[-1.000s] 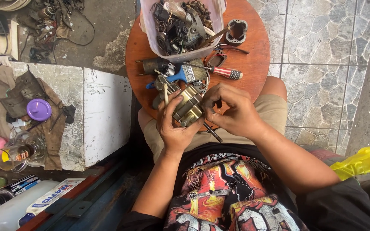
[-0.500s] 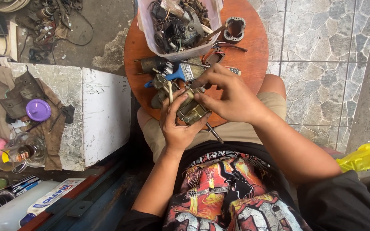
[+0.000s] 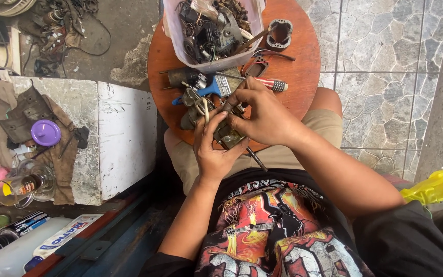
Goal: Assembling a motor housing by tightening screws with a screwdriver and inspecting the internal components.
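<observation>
Right now both hands work at the near edge of the round wooden table (image 3: 303, 66): the left hand (image 3: 214, 149) cups a small metal motor part (image 3: 226, 134) from below, fingers wrapped around it, while the right hand (image 3: 262, 115) pinches a thin tool (image 3: 255, 158) against its top. It looks rigid, fairly heavy, oily, so gripping its solid body seems safest.

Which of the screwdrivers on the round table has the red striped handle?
The screwdriver lying just beyond the right hand; the blue-handled tool lies further left.
</observation>
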